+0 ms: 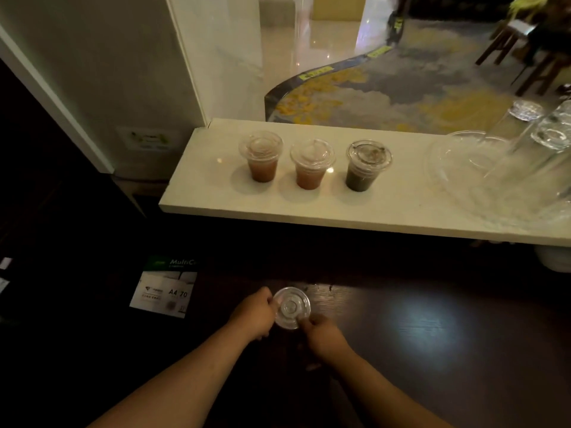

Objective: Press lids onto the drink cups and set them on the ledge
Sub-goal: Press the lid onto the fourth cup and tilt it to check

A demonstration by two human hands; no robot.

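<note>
Three lidded cups [312, 162] stand on the ledge [401, 208]. Left hand [258, 313] and right hand [324, 336] pinch a fourth lid [291, 307] (cup beneath indiscernible); pressing and placing remain.

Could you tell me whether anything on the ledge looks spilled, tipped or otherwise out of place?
Nothing stands out. The three lidded cups, two reddish and one dark, stand upright in a row on the white ledge, with no spill visible. Both hands hold a clear lid below.
</note>
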